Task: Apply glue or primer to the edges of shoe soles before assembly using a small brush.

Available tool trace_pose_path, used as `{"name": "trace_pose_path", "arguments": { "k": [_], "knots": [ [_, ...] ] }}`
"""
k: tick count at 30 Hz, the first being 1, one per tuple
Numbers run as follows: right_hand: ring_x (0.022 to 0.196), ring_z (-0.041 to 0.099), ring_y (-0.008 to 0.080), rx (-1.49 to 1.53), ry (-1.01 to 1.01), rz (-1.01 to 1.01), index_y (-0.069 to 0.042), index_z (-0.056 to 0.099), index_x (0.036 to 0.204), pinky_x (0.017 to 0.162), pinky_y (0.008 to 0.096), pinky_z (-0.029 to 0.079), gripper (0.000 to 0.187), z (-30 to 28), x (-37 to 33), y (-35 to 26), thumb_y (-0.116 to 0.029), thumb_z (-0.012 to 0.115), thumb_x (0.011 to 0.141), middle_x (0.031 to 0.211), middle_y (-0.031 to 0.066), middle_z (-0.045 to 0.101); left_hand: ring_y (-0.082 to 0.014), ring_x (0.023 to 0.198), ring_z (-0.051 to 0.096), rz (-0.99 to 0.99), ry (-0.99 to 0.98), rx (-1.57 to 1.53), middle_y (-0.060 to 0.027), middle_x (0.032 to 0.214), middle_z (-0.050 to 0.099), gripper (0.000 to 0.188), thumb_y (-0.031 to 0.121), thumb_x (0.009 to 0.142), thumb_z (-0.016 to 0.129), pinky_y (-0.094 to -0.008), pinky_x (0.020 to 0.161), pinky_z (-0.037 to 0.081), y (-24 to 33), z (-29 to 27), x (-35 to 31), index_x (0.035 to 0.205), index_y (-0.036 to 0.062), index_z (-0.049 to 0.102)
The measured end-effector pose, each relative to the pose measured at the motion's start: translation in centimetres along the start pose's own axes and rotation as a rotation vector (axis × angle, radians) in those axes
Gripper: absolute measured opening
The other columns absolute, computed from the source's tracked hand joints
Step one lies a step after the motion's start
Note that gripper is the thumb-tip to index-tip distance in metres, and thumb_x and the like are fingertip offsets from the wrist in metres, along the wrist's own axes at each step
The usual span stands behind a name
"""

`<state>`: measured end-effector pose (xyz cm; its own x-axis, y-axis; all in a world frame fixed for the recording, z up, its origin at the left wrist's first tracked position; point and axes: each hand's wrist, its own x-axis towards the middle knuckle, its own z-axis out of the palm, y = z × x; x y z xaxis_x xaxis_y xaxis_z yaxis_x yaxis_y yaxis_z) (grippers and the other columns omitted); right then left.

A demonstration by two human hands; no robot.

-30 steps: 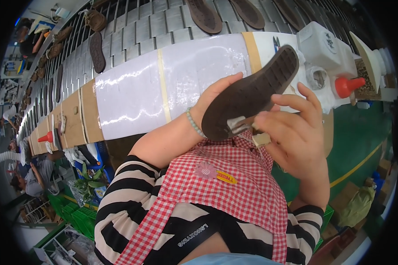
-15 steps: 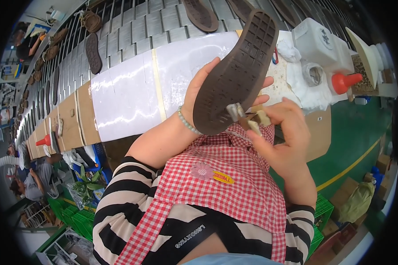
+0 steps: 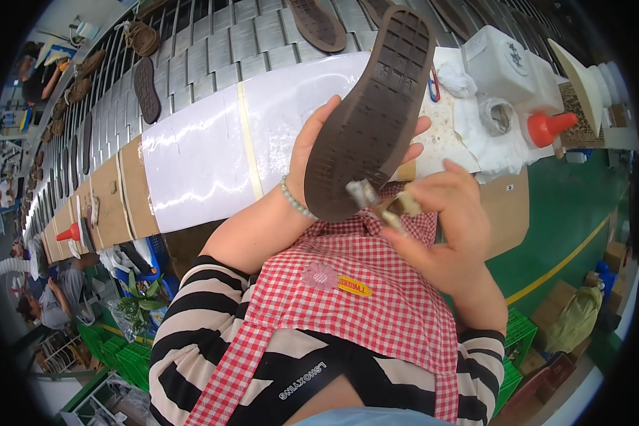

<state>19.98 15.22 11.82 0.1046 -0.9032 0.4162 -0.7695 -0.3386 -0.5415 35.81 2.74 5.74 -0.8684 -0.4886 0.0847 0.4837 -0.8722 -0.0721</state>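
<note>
A dark brown shoe sole (image 3: 368, 128) with a cut tread pattern is tilted up in front of me. My left hand (image 3: 311, 145) cups it from beneath, fingers showing past its right edge and the thumb side along its left. Close to the sole's lower right edge, my right hand (image 3: 451, 224) pinches a small brown tool with a pale tip (image 3: 363, 193). Motion blurs that tip, so I cannot tell its exact kind or whether it touches the sole. Yellowish covers wrap the right thumb and a fingertip.
Behind the sole runs a slatted metal conveyor (image 3: 213, 50) carrying several soles and shoes. A white sheet (image 3: 199, 156) covers the bench edge. To the right stand a white plastic jug (image 3: 497, 64), a clear cup (image 3: 499, 117), white cloths and a red-capped bottle (image 3: 550, 128).
The sole and both hands have shifted slightly left. The tool in my right hand has moved left along the sole's lower edge, and my right hand has dropped a little.
</note>
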Motion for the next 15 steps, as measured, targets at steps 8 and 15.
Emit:
{"name": "trace_pose_path", "arguments": {
  "k": [8, 15],
  "knots": [
    [0.092, 0.064, 0.0261, -0.097, 0.124, 0.029, -0.004, 0.067, 0.1, 0.104, 0.0536, 0.043, 0.039, 0.0, -0.1, 0.9, -0.01, 0.085, 0.066, 0.089, 0.0062, 0.066, -0.0387, 0.147, 0.03, 0.009, 0.044, 0.067, -0.0247, 0.157, 0.03, 0.07, 0.048, 0.104, 0.034, -0.0521, 0.121, 0.031, -0.1, 0.3, -0.5, 0.155, 0.0, 0.027],
    [0.092, 0.064, 0.0265, -0.12, 0.124, -0.022, -0.004, 0.066, 0.103, 0.104, 0.0531, 0.043, 0.042, -0.7, 0.2, 2.3, -0.008, 0.084, 0.066, 0.089, 0.006, 0.066, -0.0384, 0.148, 0.028, -0.007, 0.026, 0.131, -0.0253, 0.159, 0.026, 0.072, 0.05, 0.104, 0.03, -0.0514, 0.121, 0.029, -0.9, 0.1, -0.1, 0.158, 0.0032, 0.019]
  ]
}}
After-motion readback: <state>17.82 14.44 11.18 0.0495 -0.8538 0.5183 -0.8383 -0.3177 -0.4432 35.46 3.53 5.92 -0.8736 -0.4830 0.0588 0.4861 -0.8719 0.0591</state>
